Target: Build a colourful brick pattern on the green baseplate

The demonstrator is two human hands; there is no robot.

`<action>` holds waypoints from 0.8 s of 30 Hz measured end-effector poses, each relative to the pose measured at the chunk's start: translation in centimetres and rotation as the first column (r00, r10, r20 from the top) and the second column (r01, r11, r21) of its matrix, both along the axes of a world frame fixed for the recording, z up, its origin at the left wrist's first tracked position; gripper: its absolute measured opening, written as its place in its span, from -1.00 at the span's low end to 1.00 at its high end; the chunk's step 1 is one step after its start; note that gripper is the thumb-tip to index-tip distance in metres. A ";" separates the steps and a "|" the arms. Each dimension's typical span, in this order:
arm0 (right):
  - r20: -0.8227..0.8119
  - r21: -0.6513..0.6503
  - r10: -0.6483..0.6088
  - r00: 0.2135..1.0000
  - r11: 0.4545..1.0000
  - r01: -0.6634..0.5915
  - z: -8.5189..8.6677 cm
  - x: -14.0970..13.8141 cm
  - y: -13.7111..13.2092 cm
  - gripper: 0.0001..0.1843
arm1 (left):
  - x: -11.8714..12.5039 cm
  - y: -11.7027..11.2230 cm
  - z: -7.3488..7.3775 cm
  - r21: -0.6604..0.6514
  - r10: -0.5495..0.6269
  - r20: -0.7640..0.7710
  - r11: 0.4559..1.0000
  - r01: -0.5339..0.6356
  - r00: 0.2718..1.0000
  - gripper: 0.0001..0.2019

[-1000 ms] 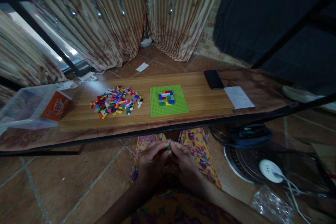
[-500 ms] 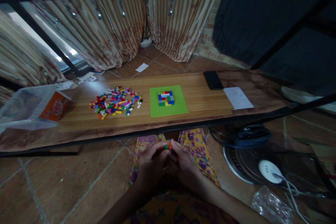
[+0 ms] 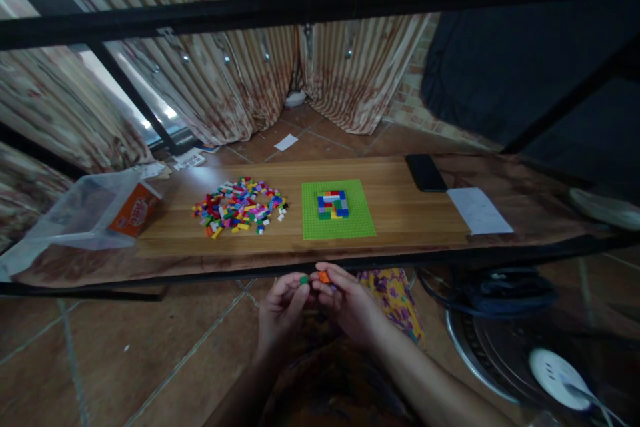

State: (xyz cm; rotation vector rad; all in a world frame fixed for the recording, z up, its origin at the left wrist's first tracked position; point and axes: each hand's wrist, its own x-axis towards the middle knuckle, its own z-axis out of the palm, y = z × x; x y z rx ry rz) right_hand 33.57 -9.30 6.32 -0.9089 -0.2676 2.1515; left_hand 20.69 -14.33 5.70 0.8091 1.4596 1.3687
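Observation:
Between the fingertips of my left hand (image 3: 283,303) is a small green brick (image 3: 304,280). My right hand (image 3: 350,300) pinches an orange brick (image 3: 324,277), a small gap away from the green one. Both hands are in front of the table's near edge, above my lap. Beyond them on the table lies a lime-green baseplate (image 3: 313,228) carrying a low square of coloured bricks (image 3: 342,212). A heap of loose bricks (image 3: 240,207) in many colours is spread to the left of the baseplate.
At the table's left end stands a clear plastic bin (image 3: 85,213) with an orange label (image 3: 134,210). Right of the baseplate lie a black phone (image 3: 426,173) and a white sheet of paper (image 3: 479,210). A dark bar (image 3: 280,8) crosses above the table.
My hands have come slightly apart, and the green and orange bricks, close together before, are now separated. The view has shifted, so the table sits lower and further right.

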 end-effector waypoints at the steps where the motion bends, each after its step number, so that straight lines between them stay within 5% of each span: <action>1: 0.023 0.040 0.010 1.000 0.999 -0.011 0.0 -0.6 0.7 -0.71 | -0.5 0.2 -0.2 0.002 0.016 -0.012 1.000 -0.016 1.000 -0.71; 8: 0.279 0.403 0.028 0.960 0.904 -0.144 -0.6 -7.1 8.3 -0.65 | -6.1 4.8 -1.8 0.029 0.238 -0.132 0.971 -0.237 0.962 -0.64; 11: 0.573 0.543 -0.098 0.813 0.789 -0.288 -1.9 -10.0 11.8 -0.75 | -8.9 7.3 -2.0 0.069 0.216 -0.339 0.976 -0.205 0.916 -0.69; 17: 0.720 0.607 -0.191 0.667 0.639 -0.473 -3.2 -13.2 15.8 -0.91 | -12.4 10.7 -2.6 0.056 0.156 -0.742 0.984 -0.171 0.652 -0.80; 24: 0.776 0.626 -0.280 0.565 0.446 -0.639 -3.1 -15.2 17.1 -0.78 | -13.3 12.2 -3.7 0.015 0.132 -0.808 0.979 -0.204 0.574 -0.73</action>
